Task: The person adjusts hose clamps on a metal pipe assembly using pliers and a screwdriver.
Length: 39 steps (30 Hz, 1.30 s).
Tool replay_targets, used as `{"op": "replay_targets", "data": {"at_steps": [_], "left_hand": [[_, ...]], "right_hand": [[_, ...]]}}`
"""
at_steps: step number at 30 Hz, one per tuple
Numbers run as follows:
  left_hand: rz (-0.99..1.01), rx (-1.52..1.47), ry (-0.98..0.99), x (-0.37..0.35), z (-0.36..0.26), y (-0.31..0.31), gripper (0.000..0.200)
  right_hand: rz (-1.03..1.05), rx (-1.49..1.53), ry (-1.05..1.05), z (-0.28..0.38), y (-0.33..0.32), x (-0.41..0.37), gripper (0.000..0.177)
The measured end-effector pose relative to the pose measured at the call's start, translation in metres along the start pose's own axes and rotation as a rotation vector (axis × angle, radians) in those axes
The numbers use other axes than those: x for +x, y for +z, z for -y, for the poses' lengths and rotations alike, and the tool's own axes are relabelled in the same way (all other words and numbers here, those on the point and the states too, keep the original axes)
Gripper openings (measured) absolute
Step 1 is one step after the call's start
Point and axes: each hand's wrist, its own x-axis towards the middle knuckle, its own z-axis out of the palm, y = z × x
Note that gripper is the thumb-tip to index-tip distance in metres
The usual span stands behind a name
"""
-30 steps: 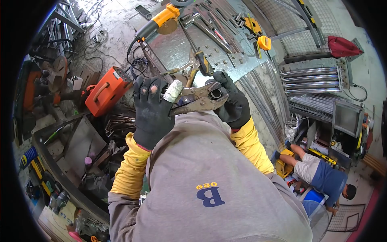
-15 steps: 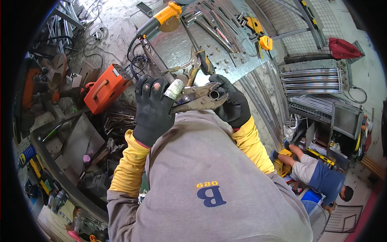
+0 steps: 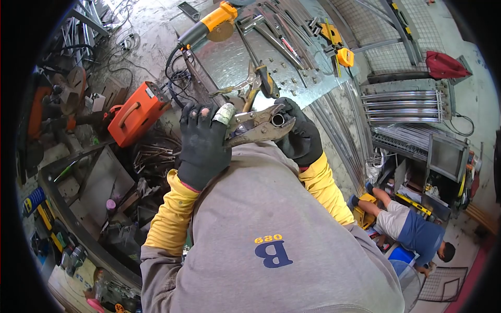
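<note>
My left hand point(image 3: 205, 143), in a black glove with bare fingertips and a pale wrapped thumb, is closed around the handles of locking pliers point(image 3: 253, 136). A short round metal tube point(image 3: 278, 120) sits between the jaws, its open end facing up. My right hand point(image 3: 301, 133), also in a black glove, is closed at the jaw end, its fingers against the tube. Part of its grip is hidden behind the jaws. Just beyond, a second pair of locking pliers point(image 3: 245, 86) and a tool with a black-and-yellow handle point(image 3: 267, 83) lie on the metal sheet point(image 3: 222, 62).
An angle grinder point(image 3: 211, 23) lies at the sheet's far left, its cord trailing down. Steel rods and tubes point(image 3: 276, 41) lie on the sheet. An orange machine point(image 3: 136, 115) stands on the left. At right, a person point(image 3: 412, 229) bends near a mesh panel point(image 3: 446, 284).
My left hand has shifted slightly right and down on the handles. The pliers have moved a little with it, and the tube remains at the jaws.
</note>
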Motion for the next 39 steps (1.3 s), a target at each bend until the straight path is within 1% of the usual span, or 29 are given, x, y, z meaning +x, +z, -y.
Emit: {"op": "replay_targets", "data": {"at_steps": [2,3,5,9,11,12,14,15,17,18,20,21,23,27,29,30,32,33,35,36,38,39], "left_hand": [[0.030,-0.009,-0.031,-0.001,-0.001,0.001,0.062],[0.033,-0.021,-0.043,0.000,-0.002,0.000,0.063],[0.039,-0.034,-0.059,0.000,-0.003,0.001,0.064],[0.020,-0.063,-0.026,-0.003,-0.001,0.008,0.063],[0.014,-0.069,-0.018,-0.003,-0.002,0.007,0.063],[0.010,-0.064,-0.016,-0.002,-0.004,0.004,0.063],[0.007,-0.060,-0.014,0.000,-0.004,0.003,0.062],[0.009,-0.055,-0.003,-0.001,-0.004,0.002,0.062],[0.014,-0.051,0.009,0.000,-0.004,0.001,0.062],[0.005,-0.040,0.021,0.001,-0.004,0.000,0.061],[-0.002,-0.028,0.034,0.001,-0.004,0.000,0.061],[-0.025,-0.028,0.048,0.001,-0.003,0.001,0.060],[-0.047,-0.027,0.064,0.001,-0.004,0.001,0.060],[-0.022,-0.051,0.061,0.001,-0.004,0.001,0.061],[-0.007,-0.052,0.059,0.000,-0.003,0.003,0.061],[0.027,-0.058,0.056,-0.001,-0.004,0.003,0.062],[0.064,-0.070,0.049,-0.004,-0.004,0.007,0.062],[0.089,-0.073,0.033,-0.007,-0.004,0.011,0.062],[0.119,-0.082,0.012,-0.013,-0.004,0.018,0.062],[0.158,-0.083,-0.001,-0.014,-0.003,0.022,0.062],[0.200,-0.090,-0.020,-0.018,0.000,0.033,0.061],[0.209,-0.115,-0.024,-0.021,0.003,0.040,0.060]], "right_hand": [[0.009,-0.111,-0.099,-0.006,-0.002,-0.001,0.042],[0.010,-0.110,-0.098,-0.007,-0.002,-0.002,0.042],[0.002,-0.038,0.005,-0.007,-0.002,-0.006,0.041],[0.004,-0.004,0.068,-0.001,-0.001,-0.012,0.040],[-0.027,0.088,0.167,0.001,0.000,-0.014,0.040],[-0.028,0.087,0.169,-0.004,-0.001,-0.014,0.040],[-0.014,-0.080,-0.038,-0.020,-0.003,-0.019,0.044],[-0.015,-0.080,-0.036,-0.023,-0.003,-0.021,0.044],[-0.014,0.024,0.057,-0.029,-0.005,-0.028,0.054],[-0.015,0.024,0.059,-0.026,-0.007,-0.028,0.054],[0.052,-0.092,0.126,-0.019,-0.012,-0.028,0.057],[0.050,-0.090,0.127,-0.016,-0.013,-0.027,0.057],[0.017,0.119,0.272,-0.011,-0.014,-0.025,0.058],[-0.002,0.179,0.347,-0.007,-0.016,-0.023,0.061],[-0.090,0.771,0.486,-0.008,-0.016,-0.024,0.063],[-0.092,0.770,0.489,-0.009,-0.015,-0.024,0.063],[-0.163,1.044,0.690,-0.009,-0.015,-0.026,0.062],[-0.165,1.042,0.697,-0.009,-0.015,-0.027,0.062],[-0.019,0.456,0.529,-0.008,-0.015,-0.032,0.059],[-0.017,0.454,0.537,-0.008,-0.015,-0.034,0.059],[0.067,0.131,0.419,-0.010,-0.015,-0.038,0.057],[0.073,0.130,0.426,-0.014,-0.013,-0.041,0.057]]}}
